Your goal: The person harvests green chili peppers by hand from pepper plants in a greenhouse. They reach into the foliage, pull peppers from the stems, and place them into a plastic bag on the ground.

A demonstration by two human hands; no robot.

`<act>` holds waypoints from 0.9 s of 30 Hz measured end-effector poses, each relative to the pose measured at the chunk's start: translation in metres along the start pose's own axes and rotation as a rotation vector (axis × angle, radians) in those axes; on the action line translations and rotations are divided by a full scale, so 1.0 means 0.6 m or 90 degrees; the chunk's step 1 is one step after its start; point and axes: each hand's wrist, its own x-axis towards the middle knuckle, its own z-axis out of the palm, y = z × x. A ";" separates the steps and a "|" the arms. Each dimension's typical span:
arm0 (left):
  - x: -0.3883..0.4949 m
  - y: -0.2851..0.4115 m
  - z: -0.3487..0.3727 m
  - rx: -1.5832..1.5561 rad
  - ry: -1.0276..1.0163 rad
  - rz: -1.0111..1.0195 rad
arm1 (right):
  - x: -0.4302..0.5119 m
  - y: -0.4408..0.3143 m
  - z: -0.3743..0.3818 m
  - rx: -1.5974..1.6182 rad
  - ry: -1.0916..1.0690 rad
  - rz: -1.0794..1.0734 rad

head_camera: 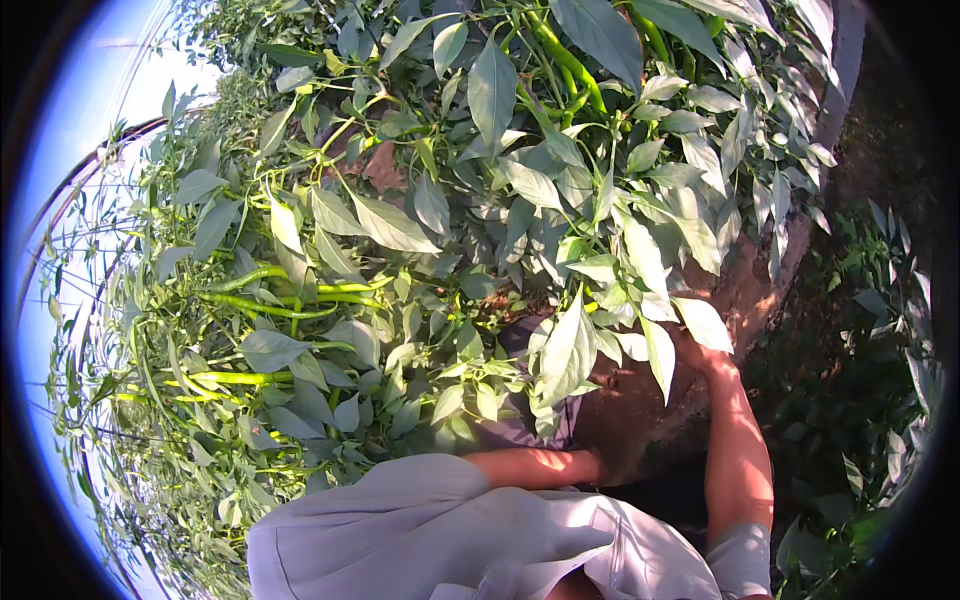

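My right hand reaches in under the leaves of a pepper plant, over bare brown soil. Leaves cover its fingers, so what it touches is hidden. Lower down, my left forearm crosses in front of my body, and my left hand is in deep shadow at its end; its fingers cannot be made out. Long green peppers hang among the leaves at the top. More long green peppers hang at the left, with others just below them.
Dense pepper foliage fills the left and top. Dark grey cloth shows between the leaves near my left forearm. A shaded strip of ground runs along the right, with more plants beyond. Curved dark poles stand at the far left.
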 end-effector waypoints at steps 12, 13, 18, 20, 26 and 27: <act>-0.227 0.062 -0.210 -0.036 0.435 0.204 | -0.057 -0.052 -0.003 -0.153 -0.069 0.079; -0.245 0.085 -0.267 -0.099 0.428 0.157 | -0.067 -0.074 -0.011 -0.166 -0.059 0.074; -0.404 0.165 -0.471 -0.183 0.958 0.293 | -0.070 -0.087 -0.053 0.004 0.032 -0.020; -0.446 0.158 -0.551 -0.221 1.137 0.370 | -0.084 -0.102 -0.069 0.009 0.060 -0.031; -0.603 0.035 -0.737 -0.614 1.507 0.379 | -0.112 -0.104 -0.089 -0.019 0.019 -0.031; -0.615 0.013 -0.748 -0.641 1.481 0.277 | -0.114 -0.100 -0.089 -0.022 0.021 -0.033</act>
